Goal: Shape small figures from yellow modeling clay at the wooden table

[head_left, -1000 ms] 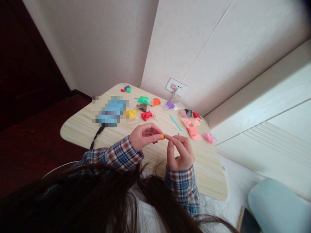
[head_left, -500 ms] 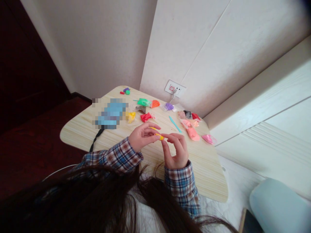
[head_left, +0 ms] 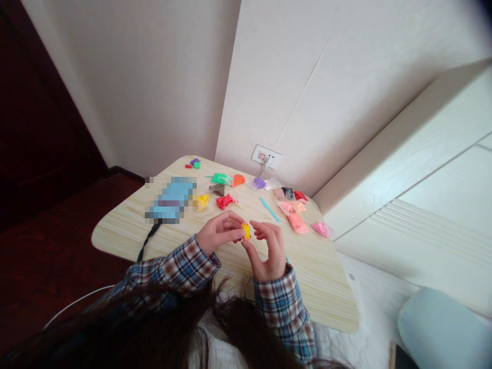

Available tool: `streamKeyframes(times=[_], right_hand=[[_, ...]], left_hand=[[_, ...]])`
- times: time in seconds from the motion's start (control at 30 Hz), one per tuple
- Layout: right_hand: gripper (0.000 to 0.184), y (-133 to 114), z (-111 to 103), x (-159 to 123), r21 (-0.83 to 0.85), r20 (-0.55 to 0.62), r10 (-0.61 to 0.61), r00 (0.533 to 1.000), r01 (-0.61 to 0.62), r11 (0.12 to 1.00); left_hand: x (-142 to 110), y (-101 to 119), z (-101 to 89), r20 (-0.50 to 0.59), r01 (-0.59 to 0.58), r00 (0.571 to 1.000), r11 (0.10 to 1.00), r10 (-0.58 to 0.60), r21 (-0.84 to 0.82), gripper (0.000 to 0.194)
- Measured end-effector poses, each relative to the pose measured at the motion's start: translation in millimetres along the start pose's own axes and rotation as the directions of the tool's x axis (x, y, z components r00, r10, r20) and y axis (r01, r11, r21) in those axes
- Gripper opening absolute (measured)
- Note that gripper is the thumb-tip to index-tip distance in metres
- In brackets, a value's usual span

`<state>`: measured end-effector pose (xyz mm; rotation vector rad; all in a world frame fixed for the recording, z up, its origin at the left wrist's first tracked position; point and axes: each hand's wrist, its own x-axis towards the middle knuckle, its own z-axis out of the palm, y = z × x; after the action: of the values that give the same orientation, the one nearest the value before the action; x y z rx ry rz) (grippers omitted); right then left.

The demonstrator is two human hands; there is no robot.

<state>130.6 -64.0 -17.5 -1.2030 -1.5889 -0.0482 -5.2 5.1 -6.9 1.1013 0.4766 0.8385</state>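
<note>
A small yellow clay piece [head_left: 246,231] with red marks stands upright between the thumb and fingers of my left hand [head_left: 220,232]. My right hand [head_left: 269,248] curves close on the other side, thumb and forefinger apart. Its thumb tip is just below the piece; I cannot tell whether it touches. Both hands are above the front part of the wooden table [head_left: 319,292]. Beyond my fingers lie a packet of red clay [head_left: 226,201], a packet of yellow clay [head_left: 201,203] and a light blue modelling tool [head_left: 269,209].
A pixelated blue device [head_left: 173,199] with a black cord lies at the left. Green [head_left: 221,179], orange [head_left: 238,180] and purple [head_left: 259,183] clay packets are farther back. Coral [head_left: 297,223] and pink [head_left: 320,229] packets sit right. Small clay shapes [head_left: 195,163] occupy the far corner.
The yellow piece has turned from lying lengthwise to standing upright in my left fingers. My right forefinger and thumb have drawn apart around it. The view has tilted up slightly.
</note>
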Motion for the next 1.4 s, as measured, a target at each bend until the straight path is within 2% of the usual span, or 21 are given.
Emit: streamKeyframes(times=[0.13,0.3,0.43,0.7,1.07,1.17,1.27,1.4], right_hand=[[0.031,1.6,1.8,-0.9,0.0,0.022,0.005,1.0,-0.005,1.0],[0.027,0.8,4.1,-1.6,0.031,-0.004,0.014,1.0,-0.013,0.999],[0.027,-1.0,6.8,-2.2,0.048,-0.004,0.008,1.0,-0.008,0.999],[0.032,-0.1,10.8,-5.5,0.063,0.029,0.004,1.0,-0.006,0.998],[0.032,-0.7,10.4,-5.6,0.05,0.016,-0.007,1.0,0.006,0.999],[0.03,-1.2,8.0,-4.2,0.038,-0.015,-0.003,1.0,0.004,0.999],[0.03,-0.8,4.4,-2.6,0.034,-0.107,0.061,0.992,-0.057,0.998],[0.03,2.3,1.4,-2.3,0.072,-0.269,0.2,0.942,-0.187,0.98]], left_hand=[[1.3,-3.4,-2.6,0.024,-0.01,1.0,1.0,0.01,0.025,0.041],[-0.3,-1.8,-0.9,0.05,0.016,0.999,0.998,-0.02,0.067,0.039],[-1.2,0.2,-1.4,0.065,-0.005,0.998,0.997,0.0,0.078,0.035],[4.4,-12.2,-10.6,0.123,-0.055,0.991,0.997,0.047,0.063,0.035],[-0.9,-0.9,-0.5,0.122,-0.016,0.993,0.988,-0.003,0.155,0.041],[-0.4,-1.4,2.3,0.107,0.007,0.994,0.971,-0.033,0.238,0.045],[0.0,-1.5,3.0,0.081,-0.009,0.997,0.954,-0.017,0.3,0.048],[0.9,-1.6,-0.8,0.024,-0.041,0.999,0.944,0.036,0.327,0.043]])
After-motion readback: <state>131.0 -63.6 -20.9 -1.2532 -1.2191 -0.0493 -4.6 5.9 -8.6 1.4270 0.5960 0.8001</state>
